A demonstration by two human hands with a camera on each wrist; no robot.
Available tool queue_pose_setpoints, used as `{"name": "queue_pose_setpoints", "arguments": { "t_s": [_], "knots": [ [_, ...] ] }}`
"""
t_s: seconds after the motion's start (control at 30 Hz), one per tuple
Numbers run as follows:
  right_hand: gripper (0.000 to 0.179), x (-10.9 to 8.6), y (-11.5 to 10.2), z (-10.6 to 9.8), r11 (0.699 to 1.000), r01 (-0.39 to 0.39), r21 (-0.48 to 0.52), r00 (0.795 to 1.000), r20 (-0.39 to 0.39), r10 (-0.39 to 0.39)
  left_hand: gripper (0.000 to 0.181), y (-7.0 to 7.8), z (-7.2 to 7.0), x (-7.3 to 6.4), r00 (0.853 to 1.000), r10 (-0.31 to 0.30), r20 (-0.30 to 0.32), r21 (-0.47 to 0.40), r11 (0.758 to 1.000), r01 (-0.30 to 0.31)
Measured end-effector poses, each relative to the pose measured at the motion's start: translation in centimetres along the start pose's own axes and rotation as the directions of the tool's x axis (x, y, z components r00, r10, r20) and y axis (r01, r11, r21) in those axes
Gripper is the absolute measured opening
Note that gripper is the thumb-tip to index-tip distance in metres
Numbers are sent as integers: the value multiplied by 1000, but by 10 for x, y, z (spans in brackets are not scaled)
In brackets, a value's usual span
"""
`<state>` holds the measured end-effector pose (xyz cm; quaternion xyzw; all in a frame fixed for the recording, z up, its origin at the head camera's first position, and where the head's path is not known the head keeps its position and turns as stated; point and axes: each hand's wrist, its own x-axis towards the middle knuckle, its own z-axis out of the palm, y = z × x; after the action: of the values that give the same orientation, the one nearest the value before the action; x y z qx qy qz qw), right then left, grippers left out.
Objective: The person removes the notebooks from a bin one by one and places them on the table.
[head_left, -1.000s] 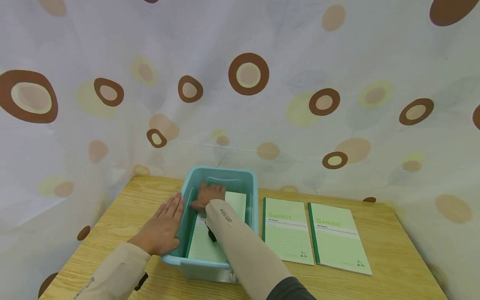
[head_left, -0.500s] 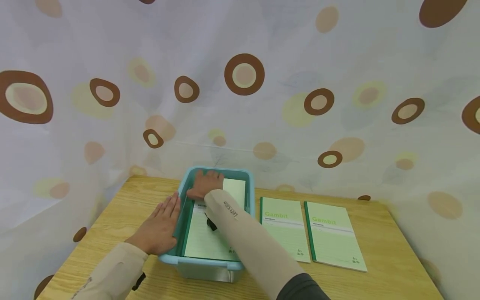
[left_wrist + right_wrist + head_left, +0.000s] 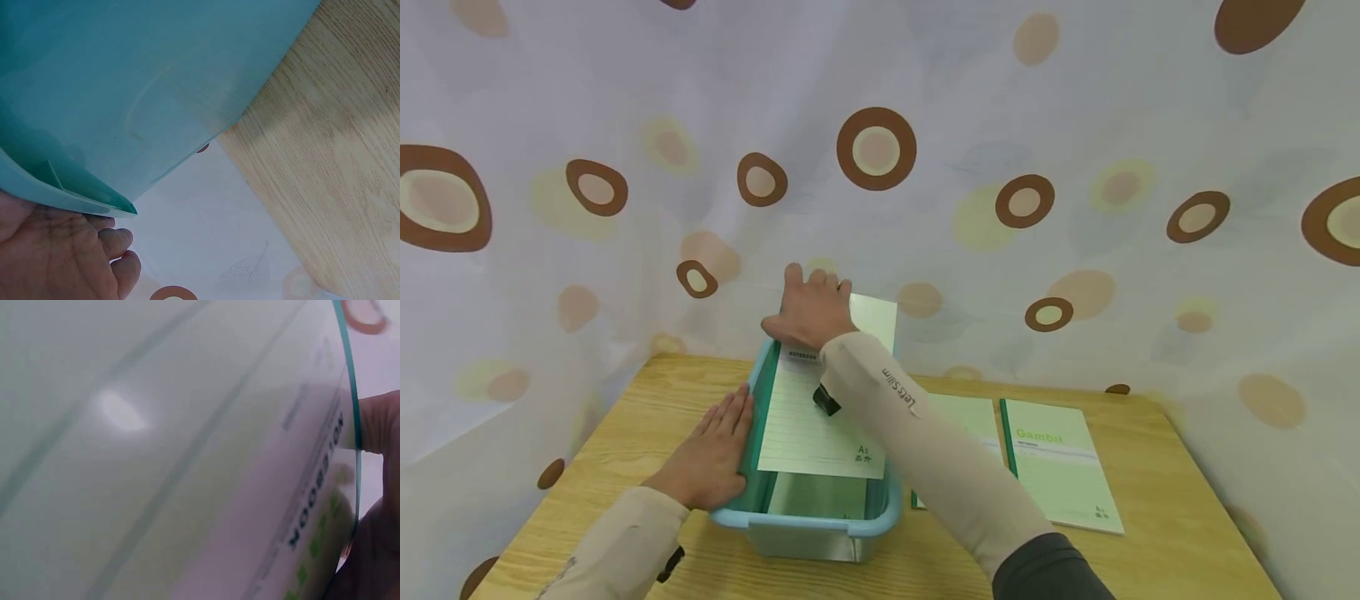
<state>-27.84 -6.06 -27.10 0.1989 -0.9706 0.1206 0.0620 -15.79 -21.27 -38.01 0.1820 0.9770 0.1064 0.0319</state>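
My right hand [image 3: 814, 308] grips a pale green notebook [image 3: 805, 442] by its upper part, thumb at the dark green spine. The notebook is tilted, its lower edge over a light blue plastic bin [image 3: 808, 527]. Close up in the right wrist view, the notebook cover [image 3: 187, 456] fills most of the frame, with the thumb and part of the hand [image 3: 381, 512] at its spine edge. Another notebook [image 3: 816, 497] lies inside the bin. My left hand [image 3: 707, 462] rests with straight fingers along the bin's left rim; the left wrist view shows the palm [image 3: 56, 256] against that rim.
Two matching notebooks lie on the wooden table [image 3: 1150, 467] right of the bin: a nearer one [image 3: 962, 417], partly hidden by my right sleeve [image 3: 925, 442], and a farther one [image 3: 1060, 467]. A patterned sheet [image 3: 955, 75] hangs behind the table.
My right hand has risen from inside the bin, lifting the notebook up past the far rim and exposing another beneath it. My left hand stays on the rim.
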Motion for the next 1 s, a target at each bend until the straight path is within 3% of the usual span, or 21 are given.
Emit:
{"name": "queue_pose_setpoints", "arguments": {
  "t_s": [0.27,0.47,0.7,1.0],
  "knots": [
    [35,-21,17,-76,998,3,68,993,-114,5,82,-3,2,-2,999,25,-34,27,999,-24],
    [36,-44,52,-96,997,-1,74,989,-149,12,81,-2,1,-2,1000,-2,2,20,1000,2],
    [32,-71,101,-77,998,-32,46,988,-152,38,82,-1,0,-2,1000,-12,18,13,1000,12],
    [31,-109,162,-12,995,-85,55,989,-116,91,81,1,-1,-1,1000,2,7,10,1000,-2]
  ]
}}
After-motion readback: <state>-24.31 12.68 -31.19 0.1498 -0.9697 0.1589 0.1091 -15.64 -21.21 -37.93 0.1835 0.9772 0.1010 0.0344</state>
